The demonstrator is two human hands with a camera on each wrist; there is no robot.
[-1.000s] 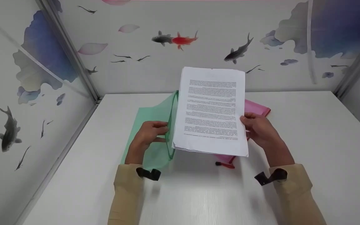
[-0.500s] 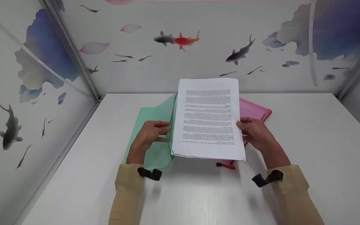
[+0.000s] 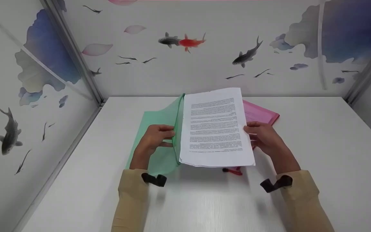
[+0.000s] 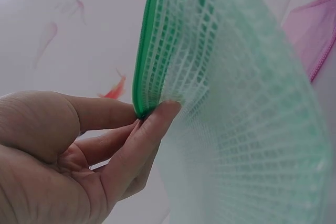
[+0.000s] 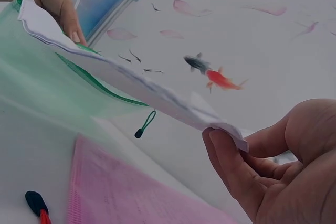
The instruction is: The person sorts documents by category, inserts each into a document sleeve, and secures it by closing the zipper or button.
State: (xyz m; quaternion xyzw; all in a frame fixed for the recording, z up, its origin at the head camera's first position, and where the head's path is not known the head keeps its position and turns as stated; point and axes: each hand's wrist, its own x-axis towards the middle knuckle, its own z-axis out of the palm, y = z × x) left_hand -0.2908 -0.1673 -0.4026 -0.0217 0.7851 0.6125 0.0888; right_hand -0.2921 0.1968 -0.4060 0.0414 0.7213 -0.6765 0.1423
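My left hand (image 3: 155,138) pinches the zipper edge of a green mesh zipper bag (image 3: 155,117), its mouth spread open. In the left wrist view, thumb and fingers hold the green zipper edge (image 4: 140,77). A stack of printed paper (image 3: 216,129) is held up in my right hand (image 3: 264,135), which pinches its right edge between thumb and fingers. The paper's left edge lies at the bag's mouth; how far inside it is, I cannot tell. A green zipper pull (image 5: 147,125) dangles in the right wrist view.
Behind and under the paper, a pink zipper bag (image 3: 262,113) lies on the white table (image 3: 198,206), with a red pull (image 3: 233,171) showing. Panels with painted fish (image 3: 188,42) enclose the table at the back and sides.
My right hand has moved the paper stack down and slightly left, toward the bag's mouth, and the stack's tilt has changed. My left hand stays nearly in place on the green bag.
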